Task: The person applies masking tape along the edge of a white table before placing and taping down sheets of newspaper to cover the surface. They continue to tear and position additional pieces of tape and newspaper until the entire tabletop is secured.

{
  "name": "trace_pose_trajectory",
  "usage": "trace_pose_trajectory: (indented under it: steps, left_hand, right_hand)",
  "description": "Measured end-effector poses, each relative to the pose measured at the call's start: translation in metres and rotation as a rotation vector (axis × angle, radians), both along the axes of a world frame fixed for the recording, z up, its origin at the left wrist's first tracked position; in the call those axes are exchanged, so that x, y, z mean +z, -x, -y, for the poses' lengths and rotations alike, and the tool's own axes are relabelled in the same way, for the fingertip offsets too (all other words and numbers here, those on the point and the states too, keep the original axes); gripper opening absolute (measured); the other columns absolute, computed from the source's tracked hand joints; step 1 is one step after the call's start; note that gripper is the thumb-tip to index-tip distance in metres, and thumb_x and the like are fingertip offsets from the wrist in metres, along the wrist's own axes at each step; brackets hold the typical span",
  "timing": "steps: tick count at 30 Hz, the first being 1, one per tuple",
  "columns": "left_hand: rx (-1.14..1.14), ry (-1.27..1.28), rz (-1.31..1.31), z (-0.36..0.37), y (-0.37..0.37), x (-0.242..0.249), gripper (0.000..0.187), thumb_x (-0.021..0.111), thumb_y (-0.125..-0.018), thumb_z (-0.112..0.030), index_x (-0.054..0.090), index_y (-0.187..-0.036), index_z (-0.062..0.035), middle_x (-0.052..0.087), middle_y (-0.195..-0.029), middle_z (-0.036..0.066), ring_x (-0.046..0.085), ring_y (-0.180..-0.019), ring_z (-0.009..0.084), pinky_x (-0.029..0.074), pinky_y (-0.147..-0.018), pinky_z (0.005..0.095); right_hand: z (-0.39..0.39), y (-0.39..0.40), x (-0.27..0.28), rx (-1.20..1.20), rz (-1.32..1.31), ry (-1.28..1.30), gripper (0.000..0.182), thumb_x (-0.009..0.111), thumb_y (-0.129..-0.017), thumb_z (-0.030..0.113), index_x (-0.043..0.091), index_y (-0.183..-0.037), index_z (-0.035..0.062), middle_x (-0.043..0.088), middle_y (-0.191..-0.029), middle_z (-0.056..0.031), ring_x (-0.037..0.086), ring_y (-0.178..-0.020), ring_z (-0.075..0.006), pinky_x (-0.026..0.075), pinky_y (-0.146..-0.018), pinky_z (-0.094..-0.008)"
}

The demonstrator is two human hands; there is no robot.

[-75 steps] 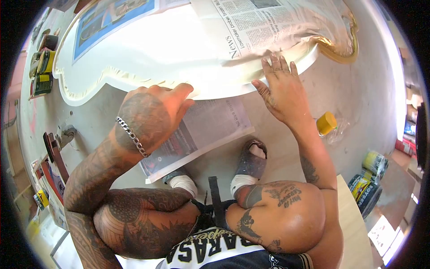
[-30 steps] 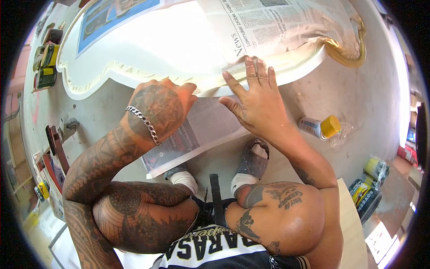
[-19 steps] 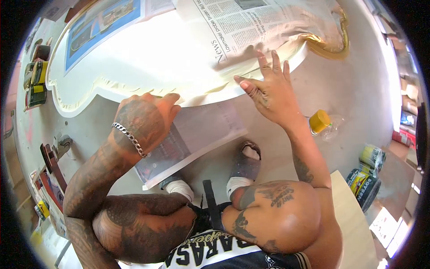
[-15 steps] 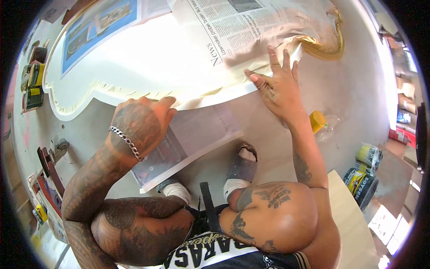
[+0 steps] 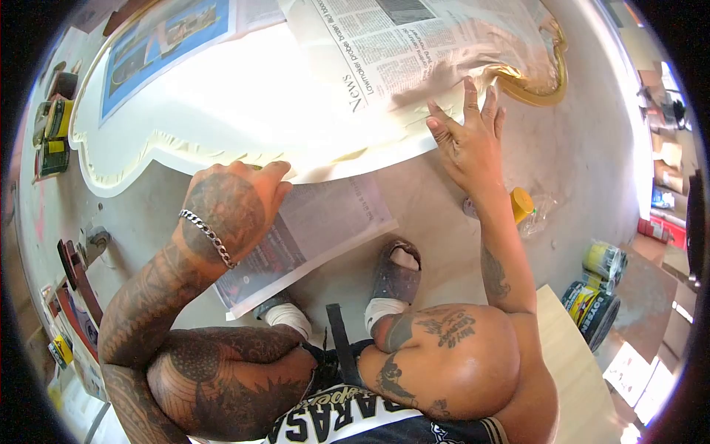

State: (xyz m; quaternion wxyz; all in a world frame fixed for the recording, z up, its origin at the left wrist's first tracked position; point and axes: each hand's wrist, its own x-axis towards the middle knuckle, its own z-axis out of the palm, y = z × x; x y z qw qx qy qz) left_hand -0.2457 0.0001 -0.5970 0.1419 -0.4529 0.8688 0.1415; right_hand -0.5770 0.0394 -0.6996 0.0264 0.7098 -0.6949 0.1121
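A large white panel (image 5: 244,89) with a curved, scalloped edge lies in front of me. Cream masking tape (image 5: 355,153) runs along its border in short wrinkled pieces. My left hand (image 5: 233,196), wearing a chain bracelet (image 5: 208,237), is closed at the near edge, thumb and forefinger together; a small dark-yellow bit shows by the fingers, but I cannot tell what it is. My right hand (image 5: 471,140) is open, fingers spread, over the taped edge further right. Just beyond it, newspaper (image 5: 392,52) covers the panel up to a shiny gold border (image 5: 543,92).
A blue printed sheet (image 5: 166,44) covers the panel's far left. Another newspaper sheet (image 5: 314,237) lies on the floor between my feet and the panel. A yellow-capped container (image 5: 521,203) stands by my right forearm. Tins (image 5: 592,314) stand at right, more tins (image 5: 55,137) at left.
My right hand has shifted slightly right along the taped edge, its fingers lifting and spreading. My left hand stays at the near edge.
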Motion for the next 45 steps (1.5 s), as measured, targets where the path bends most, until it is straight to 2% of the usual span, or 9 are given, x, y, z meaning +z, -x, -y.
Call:
trace_pose_trajectory:
  steps: [4, 11, 15, 21, 24, 27, 30, 36, 45]
  left_hand:
    - [0.018, -0.028, 0.002, 0.001, 0.001, -0.001, 0.027, 0.062, -0.099, -0.032, 0.072, -0.119, -0.0154, 0.075, -0.085, 0.016, 0.075, -0.079, 0.0341, 0.059, -0.075, 0.0463]
    - [0.013, -0.035, -0.025, 0.001, -0.003, -0.003, 0.028, 0.062, -0.099, -0.031, 0.070, -0.120, -0.0146, 0.075, -0.087, 0.016, 0.074, -0.080, 0.0348, 0.059, -0.075, 0.0469]
    - [0.021, -0.052, 0.000, 0.001, -0.002, -0.001, 0.028, 0.061, -0.100, -0.031, 0.070, -0.121, -0.0146, 0.075, -0.087, 0.016, 0.074, -0.080, 0.0348, 0.059, -0.076, 0.0468]
    - [0.025, -0.064, -0.014, 0.001, 0.000, 0.001, 0.029, 0.059, -0.101, -0.032, 0.069, -0.122, -0.0157, 0.075, -0.085, 0.016, 0.074, -0.079, 0.0361, 0.059, -0.077, 0.0475]
    - [0.005, -0.052, -0.009, 0.000, -0.002, 0.001, 0.029, 0.059, -0.102, -0.033, 0.069, -0.123, -0.0163, 0.075, -0.086, 0.016, 0.074, -0.081, 0.0359, 0.058, -0.078, 0.0474]
    - [0.012, -0.055, 0.018, 0.000, 0.000, 0.002, 0.030, 0.059, -0.102, -0.034, 0.069, -0.124, -0.0164, 0.075, -0.087, 0.016, 0.074, -0.083, 0.0355, 0.058, -0.079, 0.0472]
    - [0.023, -0.066, 0.018, 0.001, 0.001, 0.002, 0.030, 0.059, -0.101, -0.034, 0.069, -0.124, -0.0163, 0.075, -0.088, 0.015, 0.074, -0.083, 0.0354, 0.058, -0.079, 0.0472]
    - [0.021, -0.053, 0.021, 0.000, 0.000, 0.003, 0.030, 0.060, -0.101, -0.035, 0.069, -0.123, -0.0168, 0.076, -0.091, 0.015, 0.074, -0.084, 0.0351, 0.058, -0.079, 0.0472]
    - [0.026, -0.057, 0.014, -0.001, 0.002, 0.006, 0.031, 0.061, -0.101, -0.034, 0.069, -0.123, -0.0153, 0.075, -0.090, 0.016, 0.074, -0.083, 0.0353, 0.057, -0.078, 0.0478]
  right_hand:
    - [-0.003, -0.014, 0.002, 0.124, -0.003, -0.021, 0.045, 0.056, -0.098, 0.056, 0.077, -0.122, 0.0242, 0.034, -0.163, -0.0205, 0.021, -0.151, -0.0510, 0.017, -0.119, -0.0682]
    - [0.002, 0.020, -0.004, -0.110, 0.020, 0.015, 0.048, 0.051, -0.098, 0.062, 0.081, -0.111, 0.0267, 0.038, -0.161, -0.0190, 0.020, -0.153, -0.0468, 0.010, -0.123, -0.0618]
    - [-0.003, 0.006, -0.007, -0.033, 0.151, 0.078, 0.048, 0.054, -0.098, 0.060, 0.084, -0.101, 0.0237, 0.035, -0.163, -0.0188, 0.020, -0.152, -0.0479, 0.010, -0.123, -0.0618]
    - [0.005, 0.036, -0.008, -0.210, -0.048, 0.153, 0.040, 0.056, -0.099, 0.056, 0.083, -0.105, 0.0268, 0.037, -0.161, -0.0207, 0.019, -0.152, -0.0490, 0.010, -0.122, -0.0638]
    - [0.007, 0.036, -0.001, -0.164, -0.018, 0.176, 0.043, 0.053, -0.102, 0.054, 0.079, -0.117, 0.0230, 0.046, -0.156, -0.0189, 0.024, -0.151, -0.0482, 0.012, -0.121, -0.0659]
    - [0.015, 0.029, 0.001, -0.093, 0.000, 0.051, 0.053, 0.047, -0.104, 0.053, 0.070, -0.131, 0.0142, 0.055, -0.150, -0.0147, 0.031, -0.149, -0.0464, 0.015, -0.119, -0.0695]
    - [0.024, 0.024, -0.009, -0.072, -0.194, 0.027, 0.056, 0.043, -0.107, 0.049, 0.061, -0.139, 0.0079, 0.060, -0.144, -0.0132, 0.034, -0.147, -0.0465, 0.016, -0.118, -0.0700]
    - [0.047, 0.040, -0.014, -0.199, -0.229, -0.033, 0.072, 0.028, -0.106, 0.060, 0.058, -0.143, 0.0054, 0.054, -0.152, -0.0106, 0.031, -0.149, -0.0451, 0.013, -0.118, -0.0735]
    - [0.052, 0.039, -0.012, -0.235, -0.166, -0.127, 0.075, 0.029, -0.105, 0.062, 0.050, -0.148, 0.0032, 0.045, -0.157, -0.0137, 0.027, -0.150, -0.0451, 0.009, -0.118, -0.0739]
